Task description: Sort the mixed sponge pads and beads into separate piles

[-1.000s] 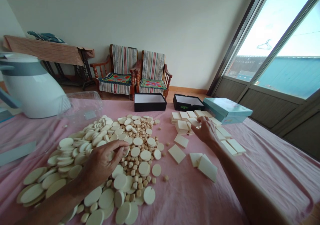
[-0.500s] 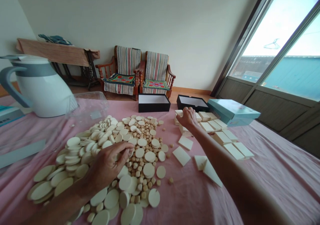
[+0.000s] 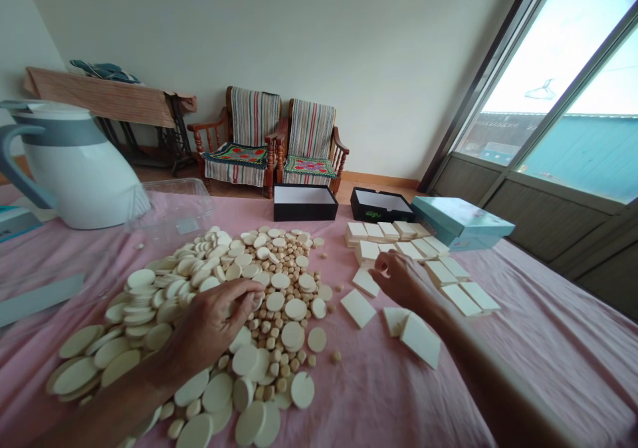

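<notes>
Two hands at work on the pink cloth [image 3: 383,395]; the left hand [image 3: 214,318] curls low over a heap of cream discs [image 3: 296,309] and small round pellets [image 3: 262,327], fingers half closed, any grip hidden; right of centre, the right hand [image 3: 403,285] hangs loosely curled among cream rectangular tiles [image 3: 357,308], cannot tell whether it holds one; a teal box [image 3: 461,222] sits just beyond them.

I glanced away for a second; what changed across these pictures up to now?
The right hand reached forward to the back of the cream rectangles, then came back toward the person, and is now over the nearer ones; whether it holds one cannot be told. The left hand stayed curled in the pile of cream discs. The boxes stayed put.
</notes>
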The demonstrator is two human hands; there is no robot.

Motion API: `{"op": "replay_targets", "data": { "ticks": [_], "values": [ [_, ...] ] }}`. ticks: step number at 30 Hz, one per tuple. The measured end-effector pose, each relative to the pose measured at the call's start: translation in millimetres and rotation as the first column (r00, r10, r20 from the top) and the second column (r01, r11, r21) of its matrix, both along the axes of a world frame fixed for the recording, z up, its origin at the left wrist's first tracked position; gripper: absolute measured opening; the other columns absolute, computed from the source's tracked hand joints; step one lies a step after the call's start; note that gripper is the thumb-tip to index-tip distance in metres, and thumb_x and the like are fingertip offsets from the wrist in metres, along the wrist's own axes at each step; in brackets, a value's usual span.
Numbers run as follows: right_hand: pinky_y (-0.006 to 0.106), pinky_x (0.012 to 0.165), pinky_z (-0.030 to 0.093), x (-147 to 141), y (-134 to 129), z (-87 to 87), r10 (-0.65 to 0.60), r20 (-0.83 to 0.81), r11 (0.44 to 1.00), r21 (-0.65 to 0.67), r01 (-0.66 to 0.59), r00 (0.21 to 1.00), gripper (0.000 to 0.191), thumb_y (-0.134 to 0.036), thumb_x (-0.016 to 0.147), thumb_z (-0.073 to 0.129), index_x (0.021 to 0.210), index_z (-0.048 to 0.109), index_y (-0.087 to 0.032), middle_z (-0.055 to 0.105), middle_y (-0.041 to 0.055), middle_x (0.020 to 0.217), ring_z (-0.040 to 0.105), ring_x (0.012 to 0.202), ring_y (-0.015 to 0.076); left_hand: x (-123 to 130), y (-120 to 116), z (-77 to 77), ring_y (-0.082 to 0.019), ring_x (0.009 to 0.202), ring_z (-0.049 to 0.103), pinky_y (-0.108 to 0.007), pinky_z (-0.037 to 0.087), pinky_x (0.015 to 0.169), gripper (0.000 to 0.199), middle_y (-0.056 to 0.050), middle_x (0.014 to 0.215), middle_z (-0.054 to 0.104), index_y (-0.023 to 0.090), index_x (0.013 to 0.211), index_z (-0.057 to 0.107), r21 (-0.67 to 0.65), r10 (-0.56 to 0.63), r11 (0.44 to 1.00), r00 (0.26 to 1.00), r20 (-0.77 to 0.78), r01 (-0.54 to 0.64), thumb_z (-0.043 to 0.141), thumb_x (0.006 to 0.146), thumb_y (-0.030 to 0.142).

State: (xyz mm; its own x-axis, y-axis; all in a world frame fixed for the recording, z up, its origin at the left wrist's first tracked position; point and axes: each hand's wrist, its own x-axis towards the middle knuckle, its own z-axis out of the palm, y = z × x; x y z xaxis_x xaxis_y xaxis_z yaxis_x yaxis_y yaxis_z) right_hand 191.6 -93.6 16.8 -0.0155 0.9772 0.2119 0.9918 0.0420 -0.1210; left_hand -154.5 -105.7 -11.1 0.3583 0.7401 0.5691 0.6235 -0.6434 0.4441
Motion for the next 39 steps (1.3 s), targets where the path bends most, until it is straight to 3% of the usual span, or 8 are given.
{"op": "replay_targets", "data": {
  "ticks": [5, 11, 14, 20, 24, 30, 35, 39],
  "values": [
    [0.031, 0.078, 0.041, 5.3, -17.4, -22.4, 0.02, -0.048, 0.995, -0.099, -0.024, 0.999, 0.025, -0.029, 0.079, 0.061, 0.1, 0.062, -0.016, 0.066, 0.0118, 0.103, 0.06, 0.097, 0.0245, 0.1, 0.8, -0.8, -0.015, 0.072, 0.071, -0.019, 0.055, 0.065, 0.022, -0.002, 0.082, 0.074, 0.019, 0.093, 0.066, -0.012, 0.001, 1.0, 1.0, 0.027, -0.001, 0.048, 0.091, 0.032],
    [0.032, 0.08, 0.043, 7.0, -6.6, -40.8, 0.043, -0.154, 0.996, -0.068, -0.054, 0.987, 0.035, -0.045, 0.079, 0.062, 0.097, 0.062, -0.015, 0.063, 0.0121, 0.104, 0.059, 0.095, 0.0244, -0.8, 1.0, -1.4, -0.014, 0.071, 0.07, -0.018, 0.053, 0.064, 0.021, -0.001, 0.081, 0.073, 0.02, 0.093, 0.065, 0.012, -0.005, 1.0, 1.0, 0.002, 0.005, 0.048, 0.091, 0.032],
    [0.032, 0.078, 0.043, 9.0, -9.7, -39.5, 0.033, -0.161, 0.998, -0.039, -0.04, 0.986, 0.038, -0.05, 0.079, 0.062, 0.093, 0.062, -0.015, 0.064, 0.0121, 0.099, 0.059, 0.088, 0.0232, -1.3, 1.9, -1.7, -0.013, 0.071, 0.07, -0.018, 0.052, 0.064, 0.02, 0.0, 0.082, 0.073, 0.021, 0.093, 0.065, 0.027, 0.001, 1.0, 1.0, -0.022, -0.001, 0.048, 0.092, 0.032],
    [0.03, 0.074, 0.044, 28.0, -21.9, -20.5, 0.053, -0.299, 0.996, -0.057, -0.073, 0.953, 0.024, -0.035, 0.072, 0.064, 0.09, 0.064, -0.019, 0.065, 0.0058, 0.091, 0.059, 0.082, 0.0196, -1.7, 3.1, -2.4, -0.013, 0.074, 0.07, -0.018, 0.052, 0.065, 0.019, 0.001, 0.083, 0.073, 0.022, 0.095, 0.064, 0.051, -0.002, 0.999, 1.0, -0.031, 0.003, 0.049, 0.092, 0.033],
    [0.031, 0.073, 0.045, 55.4, -20.7, -9.4, -0.123, -0.337, 0.99, 0.03, 0.141, 0.933, 0.03, -0.041, 0.074, 0.06, 0.093, 0.064, -0.018, 0.066, 0.0072, 0.092, 0.06, 0.083, 0.0208, -2.4, 3.4, -3.1, -0.012, 0.073, 0.07, -0.017, 0.052, 0.064, 0.018, 0.002, 0.082, 0.073, 0.023, 0.095, 0.064, 0.056, -0.007, 0.998, 1.0, -0.029, 0.009, 0.049, 0.092, 0.033],
    [0.047, 0.082, 0.043, 103.9, -17.8, -7.0, -0.601, -0.068, 0.78, 0.165, 0.603, 0.796, 0.053, -0.056, 0.076, 0.053, 0.106, 0.065, -0.014, 0.063, 0.0198, 0.109, 0.056, 0.103, 0.0365, -2.4, 2.6, -2.3, -0.013, 0.073, 0.07, -0.017, 0.052, 0.065, 0.018, 0.002, 0.083, 0.073, 0.023, 0.094, 0.064, 0.059, -0.011, 0.998, 1.0, -0.026, 0.012, 0.049, 0.092, 0.033],
    [0.052, 0.08, 0.043, 125.4, -17.4, -17.1, -0.648, 0.025, 0.761, 0.004, 0.649, 0.761, 0.059, -0.061, 0.077, 0.048, 0.106, 0.067, -0.013, 0.064, 0.0221, 0.109, 0.055, 0.105, 0.0409, -1.0, 2.7, -1.3, -0.013, 0.072, 0.071, -0.017, 0.052, 0.064, 0.019, 0.002, 0.081, 0.073, 0.023, 0.092, 0.064, 0.067, -0.005, 0.998, 1.0, -0.022, 0.007, 0.049, 0.091, 0.033],
    [0.053, 0.083, 0.043, 121.8, -18.4, -15.6, -0.622, -0.02, 0.777, 0.108, 0.62, 0.783, 0.053, -0.053, 0.079, 0.05, 0.113, 0.063, -0.015, 0.062, 0.0202, 0.115, 0.055, 0.109, 0.0388, -0.8, 3.0, -0.9, -0.013, 0.071, 0.071, -0.018, 0.053, 0.062, 0.02, 0.001, 0.081, 0.074, 0.023, 0.093, 0.065, 0.059, 0.004, 0.998, 1.0, -0.028, -0.002, 0.049, 0.091, 0.034]
  ]
}}
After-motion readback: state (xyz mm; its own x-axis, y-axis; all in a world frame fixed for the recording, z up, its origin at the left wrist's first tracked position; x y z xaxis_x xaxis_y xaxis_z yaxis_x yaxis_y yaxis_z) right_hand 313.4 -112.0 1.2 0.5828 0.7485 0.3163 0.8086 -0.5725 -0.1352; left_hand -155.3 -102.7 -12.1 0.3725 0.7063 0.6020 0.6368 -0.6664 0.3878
